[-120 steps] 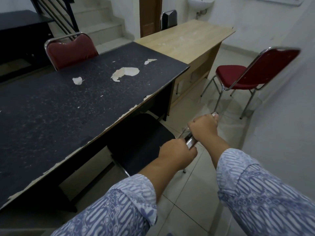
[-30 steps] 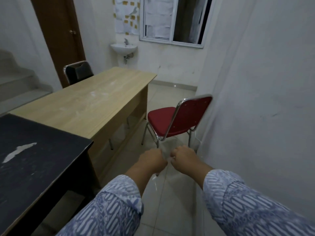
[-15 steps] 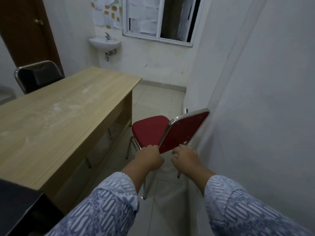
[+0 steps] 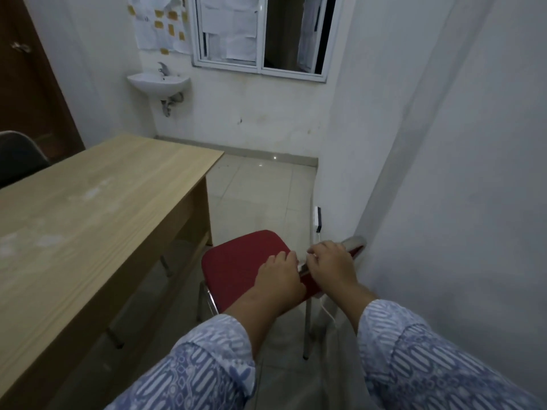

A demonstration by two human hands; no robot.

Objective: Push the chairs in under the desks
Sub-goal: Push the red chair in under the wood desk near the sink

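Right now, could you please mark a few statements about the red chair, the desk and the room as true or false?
1. The left hand and right hand both grip the red chair by its backrest. True.
2. The red chair's seat is tucked under the wooden desk. False: it stands out on the floor beside the desk.
3. A sink hangs on the far wall. True.
4. The sink is right of the window. False: it is left of the window.

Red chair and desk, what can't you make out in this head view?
Head view, backrest of the red chair: mostly covered by the gripping left hand and right hand.
Its near left leg: behind the left sleeve.
Space under the wooden desk: hidden by its top.
The dark chair: cut off by the left edge.
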